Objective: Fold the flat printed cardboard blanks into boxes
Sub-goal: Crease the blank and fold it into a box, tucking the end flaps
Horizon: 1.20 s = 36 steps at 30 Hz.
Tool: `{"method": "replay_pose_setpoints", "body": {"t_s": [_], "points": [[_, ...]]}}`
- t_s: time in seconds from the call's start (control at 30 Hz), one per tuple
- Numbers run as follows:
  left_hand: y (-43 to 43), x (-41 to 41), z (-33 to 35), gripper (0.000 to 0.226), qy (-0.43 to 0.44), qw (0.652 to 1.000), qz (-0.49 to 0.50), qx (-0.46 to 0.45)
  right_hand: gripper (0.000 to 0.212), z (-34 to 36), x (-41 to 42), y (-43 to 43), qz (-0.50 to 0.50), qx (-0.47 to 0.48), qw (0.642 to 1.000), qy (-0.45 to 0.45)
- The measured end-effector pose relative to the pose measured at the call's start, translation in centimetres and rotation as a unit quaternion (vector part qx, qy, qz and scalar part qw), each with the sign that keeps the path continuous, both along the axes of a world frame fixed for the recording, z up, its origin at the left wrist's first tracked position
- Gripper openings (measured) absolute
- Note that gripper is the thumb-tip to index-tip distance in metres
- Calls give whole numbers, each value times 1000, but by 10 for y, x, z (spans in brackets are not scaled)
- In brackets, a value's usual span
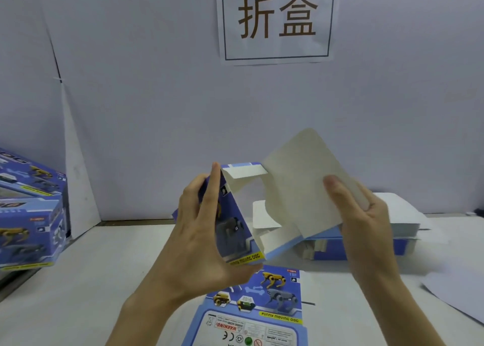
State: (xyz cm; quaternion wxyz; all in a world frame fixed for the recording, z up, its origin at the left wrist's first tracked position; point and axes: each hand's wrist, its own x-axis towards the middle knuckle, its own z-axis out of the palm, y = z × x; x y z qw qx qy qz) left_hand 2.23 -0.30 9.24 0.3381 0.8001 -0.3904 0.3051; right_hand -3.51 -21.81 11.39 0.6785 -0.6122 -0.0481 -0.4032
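A half-formed blue printed box (235,222) is held in the air above the table, its white inside facing me. My left hand (201,235) grips its left printed wall, fingers on the outside and thumb under the lower corner. My right hand (361,214) holds the large white flap (301,185) that stands open at the upper right, thumb on its inner face. A flat printed blank (262,309) with robot dog pictures lies on the table below the held box.
A stack of flat blanks (366,243) lies at the back right of the white table (91,280). Folded blue boxes (28,214) are piled at the left edge. A paper sign (277,20) hangs on the wall behind.
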Motion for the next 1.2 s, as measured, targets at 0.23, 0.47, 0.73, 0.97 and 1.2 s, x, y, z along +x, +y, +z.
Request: {"method": "replay_pose_setpoints", "body": {"t_s": [0.23, 0.47, 0.73, 0.97, 1.2], "points": [[-12, -10, 0, 130, -39, 996, -76, -40, 17, -14, 12, 3, 281, 279, 861, 319], [-2, -10, 6, 127, -27, 996, -32, -75, 15, -23, 23, 14, 308, 336, 848, 269], [-16, -18, -2, 128, -21, 999, -16, 33, 20, -18, 22, -9, 175, 299, 933, 98], [-10, -21, 5, 120, -93, 990, 73, 81, 32, -18, 15, -19, -187, -127, 970, -87], [-14, -17, 3, 122, -152, 977, 105, 104, 25, -12, 8, -19, 123, 61, 989, -45]]}}
